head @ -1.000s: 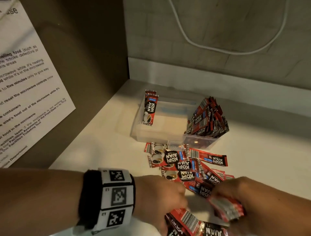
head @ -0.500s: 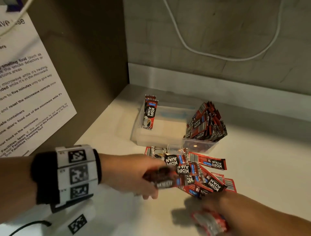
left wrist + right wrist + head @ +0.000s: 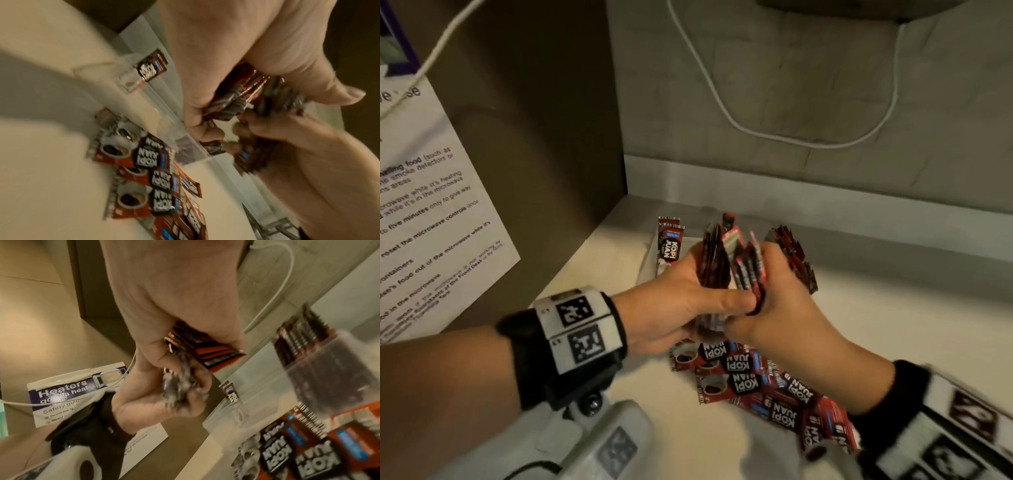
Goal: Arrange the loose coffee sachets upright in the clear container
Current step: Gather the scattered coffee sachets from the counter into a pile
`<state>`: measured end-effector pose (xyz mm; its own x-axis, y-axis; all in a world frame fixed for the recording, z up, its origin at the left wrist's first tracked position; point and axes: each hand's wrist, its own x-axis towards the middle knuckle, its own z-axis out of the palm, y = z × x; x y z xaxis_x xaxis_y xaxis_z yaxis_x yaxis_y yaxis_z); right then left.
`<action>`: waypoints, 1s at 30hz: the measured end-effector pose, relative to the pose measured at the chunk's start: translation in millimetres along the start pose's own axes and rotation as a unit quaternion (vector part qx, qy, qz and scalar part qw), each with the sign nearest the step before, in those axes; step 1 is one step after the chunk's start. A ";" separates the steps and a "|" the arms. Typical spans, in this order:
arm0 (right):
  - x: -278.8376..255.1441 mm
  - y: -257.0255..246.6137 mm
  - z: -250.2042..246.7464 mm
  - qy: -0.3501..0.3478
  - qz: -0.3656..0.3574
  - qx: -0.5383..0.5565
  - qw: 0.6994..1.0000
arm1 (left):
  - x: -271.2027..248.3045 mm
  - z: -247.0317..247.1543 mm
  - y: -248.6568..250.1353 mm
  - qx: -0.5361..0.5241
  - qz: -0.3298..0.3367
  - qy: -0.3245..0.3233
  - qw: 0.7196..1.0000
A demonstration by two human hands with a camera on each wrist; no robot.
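Head view shows us both hands meeting at the centre of the frame, raised over the bench (image 3: 893,342). Our left hand (image 3: 681,305) has its fingers and thumb curled round a bundle of sachets (image 3: 717,270), which stands roughly on end and is blurred. Our right hand (image 3: 774,298) grips a second bundle (image 3: 751,274) pressed right against the first, so the two bundles touch between our palms. Behind the hands sits the clear container (image 3: 650,253), mostly hidden; at its left end a few upright sachets (image 3: 669,243) lean against the wall, and at its right end a packed row of sachets (image 3: 796,260) stands on end. Lower in the frame, below our hands, the loose sachets (image 3: 756,380) lie flat and overlapping on the bench, spreading toward the lower right. In the left wrist view we see the left fingers (image 3: 205,129) wrapped over the sachet ends, with the right hand's fingers close beneath. On the panel at the left of the head view hangs a printed notice (image 3: 431,222), and a white cable (image 3: 774,133) loops across the back wall.
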<state>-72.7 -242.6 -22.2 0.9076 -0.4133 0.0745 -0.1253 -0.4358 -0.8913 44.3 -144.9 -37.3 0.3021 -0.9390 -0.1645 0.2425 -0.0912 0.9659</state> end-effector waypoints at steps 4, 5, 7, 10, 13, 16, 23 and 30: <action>13.0 5.3 23.6 0.035 -0.021 0.042 0.998 | 11.6 11.0 -4.4 -0.062 0.006 0.054 0.997; 14.8 7.0 27.3 0.048 -0.028 0.038 0.998 | 12.7 12.0 -5.0 -0.072 0.002 0.061 0.996; 16.9 7.7 29.9 0.057 -0.025 0.019 0.998 | 12.3 13.6 -4.2 -0.084 -0.004 0.055 0.995; 18.7 4.8 26.7 0.017 -0.018 0.016 1.000 | 10.4 13.7 -1.9 -0.082 0.006 0.063 0.995; 19.6 0.2 14.0 -0.030 -0.004 -0.056 0.998 | 11.3 14.1 0.4 -0.087 0.015 0.064 0.994; 21.9 0.0 -8.8 -0.011 0.011 -0.113 0.993 | 17.7 16.8 9.3 -0.080 0.017 0.083 0.993; 36.0 39.7 -56.6 0.262 0.066 0.009 0.963 | 86.5 -10.0 5.9 0.113 0.100 0.271 0.951; 45.9 73.0 -58.9 0.214 0.137 0.117 0.960 | 125.4 -17.7 -28.5 0.280 -0.053 0.189 0.940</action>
<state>-63.8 -340.4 -57.6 0.5995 -0.7990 -0.0458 -0.1972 -0.0920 -0.9760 91.6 -254.2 -89.0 0.6359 -0.7391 -0.2223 -0.2020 -0.4374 0.8763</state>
